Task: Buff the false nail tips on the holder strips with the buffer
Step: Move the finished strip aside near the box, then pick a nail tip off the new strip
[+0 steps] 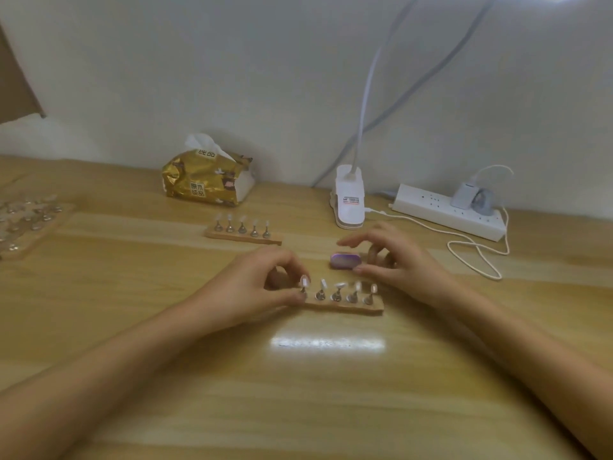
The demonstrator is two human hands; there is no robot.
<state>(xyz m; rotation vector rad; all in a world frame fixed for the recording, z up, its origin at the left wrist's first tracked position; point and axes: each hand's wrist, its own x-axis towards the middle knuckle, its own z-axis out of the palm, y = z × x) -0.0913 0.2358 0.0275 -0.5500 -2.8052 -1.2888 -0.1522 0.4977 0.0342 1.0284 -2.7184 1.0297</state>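
1. Left hand (262, 287) is curled at the left end of the near holder strip (345, 307). Thumb and forefinger pinch the leftmost peg (303, 290) so nothing skates around.
2. Right hand (398, 260) hovers spread out over the buffer (345, 261), holding nothing yet. Thumb is right beside its end, and I can't tell if it's touching. The buffer lies flat on the table (298, 393), just behind the strip.
3. Tip: grab the buffer by its long edges so a flat face stays free, then use light strokes. Those pegs look like they'd wobble.
4. Materials: the buffer is a rounded-end block, pinkish-purple and matte. The strip is pale wood and the pegs are shiny metal cones. The nail tips (339, 285) are thin, curved, clear-ish plastic. A second strip (243, 236) waits farther back.
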